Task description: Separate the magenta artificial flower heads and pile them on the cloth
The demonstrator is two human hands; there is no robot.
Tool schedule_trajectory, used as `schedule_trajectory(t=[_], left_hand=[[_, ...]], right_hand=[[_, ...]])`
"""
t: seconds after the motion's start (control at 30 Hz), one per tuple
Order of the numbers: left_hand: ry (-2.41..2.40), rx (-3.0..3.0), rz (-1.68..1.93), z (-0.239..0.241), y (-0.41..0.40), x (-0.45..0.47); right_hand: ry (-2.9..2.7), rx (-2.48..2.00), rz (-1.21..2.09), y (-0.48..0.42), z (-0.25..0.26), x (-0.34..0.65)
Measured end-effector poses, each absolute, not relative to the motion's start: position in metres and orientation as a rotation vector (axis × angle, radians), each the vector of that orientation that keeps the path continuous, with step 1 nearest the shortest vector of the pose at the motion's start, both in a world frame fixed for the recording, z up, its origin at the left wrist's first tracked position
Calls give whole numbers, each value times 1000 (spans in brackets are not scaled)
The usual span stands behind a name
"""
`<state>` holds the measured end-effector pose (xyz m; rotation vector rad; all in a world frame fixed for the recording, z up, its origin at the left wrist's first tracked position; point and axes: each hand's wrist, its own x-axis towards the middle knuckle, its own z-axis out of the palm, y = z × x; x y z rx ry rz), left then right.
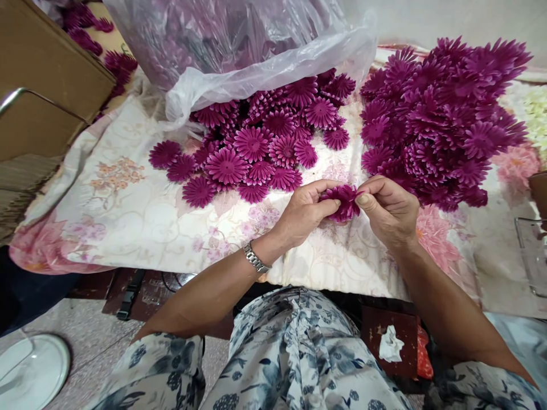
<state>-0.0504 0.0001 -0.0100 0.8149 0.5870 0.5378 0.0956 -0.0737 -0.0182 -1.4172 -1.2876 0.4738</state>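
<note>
My left hand (308,209) is closed round a small purple artificial flower (343,203), thumb on top and fingers beneath. On its right side, the thumb and index finger of my right hand (388,209) pinch the edge of the petals. Just beyond my hands lies a loose spread of purple flower heads (252,145), spilling from under a clear plastic bag (265,68). To the right rises a dense heap of purple petal layers (444,119). The flower's underside is hidden by my fingers.
A flower-patterned cloth (141,228) covers the table. At the left stands a cardboard box (47,74), with more purple flowers behind it. Pale yellow-green flowers (536,117) show at the right edge. Below the table are a white round object (34,370) and a crumpled tissue (390,344).
</note>
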Motion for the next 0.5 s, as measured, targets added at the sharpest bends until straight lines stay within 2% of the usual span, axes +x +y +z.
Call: schedule_trajectory(t=[0.3,0.5], left_hand=[[619,924,547,-12,0,-49],[654,1098,691,-19,2,-47]], right_hand=[[-1596,-1430,194,-71,-15,91],[-1633,-1441,167,-71,-14,91]])
